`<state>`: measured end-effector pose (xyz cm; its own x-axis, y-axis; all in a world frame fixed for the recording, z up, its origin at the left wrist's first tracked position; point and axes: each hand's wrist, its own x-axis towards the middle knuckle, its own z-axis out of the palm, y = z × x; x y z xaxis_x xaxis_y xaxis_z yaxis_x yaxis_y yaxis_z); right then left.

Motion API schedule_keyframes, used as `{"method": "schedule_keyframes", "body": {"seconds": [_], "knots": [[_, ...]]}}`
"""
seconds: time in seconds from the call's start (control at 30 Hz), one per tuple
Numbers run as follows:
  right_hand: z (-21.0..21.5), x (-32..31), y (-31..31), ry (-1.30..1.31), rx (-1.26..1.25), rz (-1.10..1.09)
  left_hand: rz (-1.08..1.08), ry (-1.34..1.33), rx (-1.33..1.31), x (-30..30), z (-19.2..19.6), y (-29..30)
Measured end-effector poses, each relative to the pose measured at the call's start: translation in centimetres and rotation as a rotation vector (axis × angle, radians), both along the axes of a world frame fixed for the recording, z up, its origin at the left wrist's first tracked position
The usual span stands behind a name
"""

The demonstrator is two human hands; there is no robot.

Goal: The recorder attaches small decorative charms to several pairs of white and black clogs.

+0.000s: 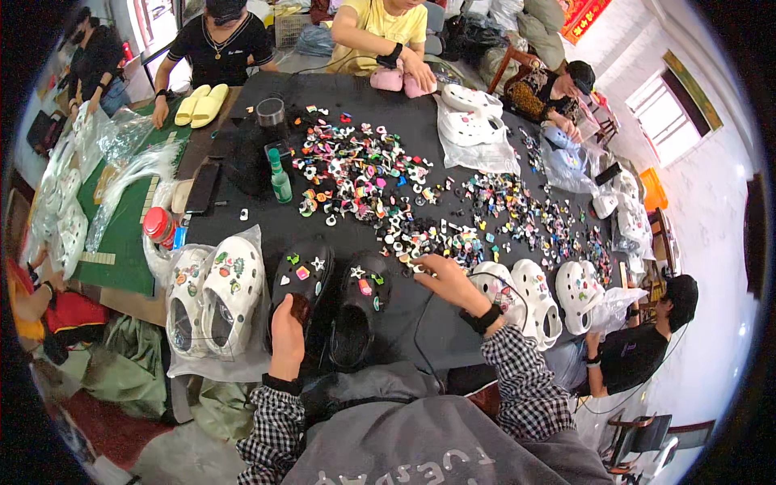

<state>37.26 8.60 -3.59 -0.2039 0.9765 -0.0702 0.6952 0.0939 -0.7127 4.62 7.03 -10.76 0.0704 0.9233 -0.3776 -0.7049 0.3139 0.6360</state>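
While left hand (pixel 287 335) fingers grip one of two black clogs (pixel 301 284), right hand (pixel 447 280) pinches charm (pixel 414 267).

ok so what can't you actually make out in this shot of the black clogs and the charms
Head view only:
- Heel of the left black clog: covered by the left hand.
- What the right hand pinches: its fingertips hide it at the edge of the charm pile.
- Single charm shapes: too small and crowded.
- Inside of the right black clog: too dark.
- Room edges: bent and cut off by the fisheye rim.
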Motion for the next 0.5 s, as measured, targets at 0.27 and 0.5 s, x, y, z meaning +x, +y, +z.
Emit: {"method": "schedule_keyframes", "body": {"seconds": [0.27, 0.5], "knots": [[-4.7, -1.9, -3.6, 0.244, -0.233, -0.081, -0.071, 1.026, 0.336, 0.8, 4.6, -2.7], [-5.8, -5.6, -1.6, 0.257, 0.004, -0.222, -0.562, 0.245, 0.105, 2.5, 6.3, -4.2]]}}
